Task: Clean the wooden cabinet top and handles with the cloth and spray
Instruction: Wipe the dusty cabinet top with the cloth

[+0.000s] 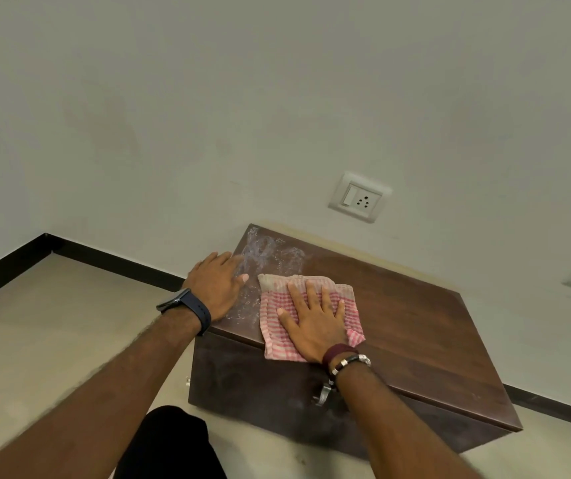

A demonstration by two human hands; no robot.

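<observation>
There is one wooden cabinet point(398, 326), low and dark brown, standing on the floor point(52, 340) against the wall point(242, 98). One cloth point(273, 305), checked in pink and white with a plain beige edge, lies flat on the cabinet top near its front left part. One corner of the cloth hangs a little over the front edge.

Two hands are in view. The right hand point(315, 323) lies on the cloth with the fingers straight and spread, pressing it on the wood. The left hand point(216, 281) rests flat on the left edge of the cabinet top, fingers straight, just beside the cloth but not touching it. Neither hand grips anything.

Between the left hand and the cloth, and further toward the back left corner, the wood shows white wet spray marks point(266, 252). The rest of the top looks dry and smooth.

On the front of the cabinet one metal handle point(323, 395) is visible, partly hidden by the right wrist. The left wrist carries one watch point(183, 305) with a dark band; the right wrist carries two bracelets point(346, 357).

The floor is pale beige, with a black skirting point(111, 264) along the wall. The wall is light grey-green and has one white socket plate point(360, 197) above the cabinet.
</observation>
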